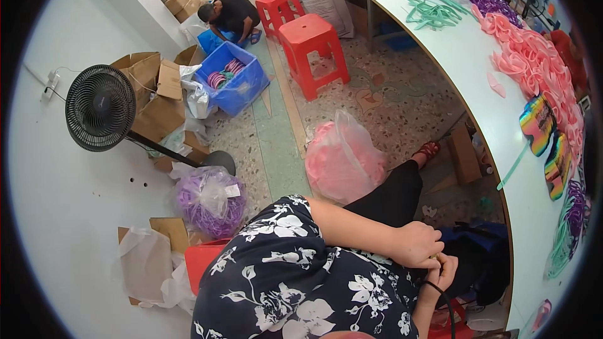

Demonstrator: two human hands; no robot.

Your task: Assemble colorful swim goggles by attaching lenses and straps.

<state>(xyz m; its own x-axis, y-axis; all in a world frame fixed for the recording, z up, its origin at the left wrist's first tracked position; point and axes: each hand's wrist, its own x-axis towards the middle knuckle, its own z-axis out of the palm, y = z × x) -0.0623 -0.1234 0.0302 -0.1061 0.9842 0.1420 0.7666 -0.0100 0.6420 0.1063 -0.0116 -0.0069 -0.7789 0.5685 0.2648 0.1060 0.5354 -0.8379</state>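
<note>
My left hand [416, 244] is curled shut over my lap, at the end of a bare forearm that comes out of a dark floral sleeve. My right hand [443, 274], with a black band [432, 286] on its wrist, rises from below and its fingers meet the left hand. A tiny yellowish bit [434, 256] shows where the two hands touch; what it is cannot be made out. Just right of the hands lies a dark blue bag [483, 257]. My black-trousered leg [392, 198] stretches toward a red sandal [428, 150].
A curved white table [483, 81] on the right carries pink foam pieces [537, 56], green straps [430, 14] and rainbow soles [539, 124]. On the floor are a pink-filled bag [342, 158], a purple-filled bag [210, 201], a black fan [100, 108], a blue crate [233, 81], red stools [312, 44], cardboard boxes [154, 97] and a crouching person [233, 16].
</note>
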